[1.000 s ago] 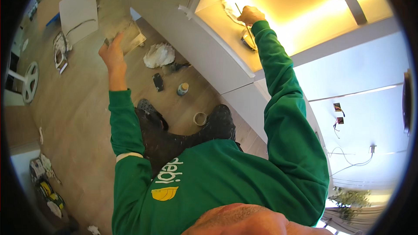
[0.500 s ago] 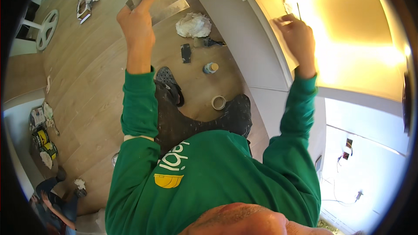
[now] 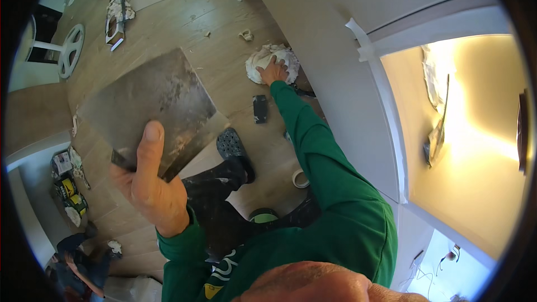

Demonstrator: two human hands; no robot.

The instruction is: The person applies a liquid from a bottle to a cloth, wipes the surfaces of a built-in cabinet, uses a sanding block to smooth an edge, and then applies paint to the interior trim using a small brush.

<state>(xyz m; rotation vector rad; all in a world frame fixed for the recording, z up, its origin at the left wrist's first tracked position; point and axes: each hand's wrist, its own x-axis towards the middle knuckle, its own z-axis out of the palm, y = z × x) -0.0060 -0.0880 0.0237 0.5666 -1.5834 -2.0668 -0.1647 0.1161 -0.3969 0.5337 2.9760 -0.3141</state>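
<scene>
My left hand point(image 3: 148, 184) grips a square, dark-stained metal plate point(image 3: 162, 89), with its thumb lying over the top face. The plate is raised above the floor, its face smeared and scratched. Further off, my right arm reaches down to a crumpled white cloth point(image 3: 258, 59) on the floor, beside the cabinet wall. My right hand point(image 3: 273, 71) is on the cloth with its fingers curled into the folds; the fingertips are partly sunk in it. A dark flat block point(image 3: 260, 109) lies just nearer than the cloth.
At the right is a lit niche point(image 3: 475, 179) with a thin dark tool point(image 3: 435, 144) in it. A tape roll point(image 3: 300, 179) and a green-rimmed tub point(image 3: 263, 215) are near my legs. Another person point(image 3: 84, 263) sits at the lower left. Tool packs point(image 3: 70, 187) lie at the left wall.
My right hand has left the lit niche and gone down to the white cloth. My left hand has brought the plate nearer and lower. My head view has shifted.
</scene>
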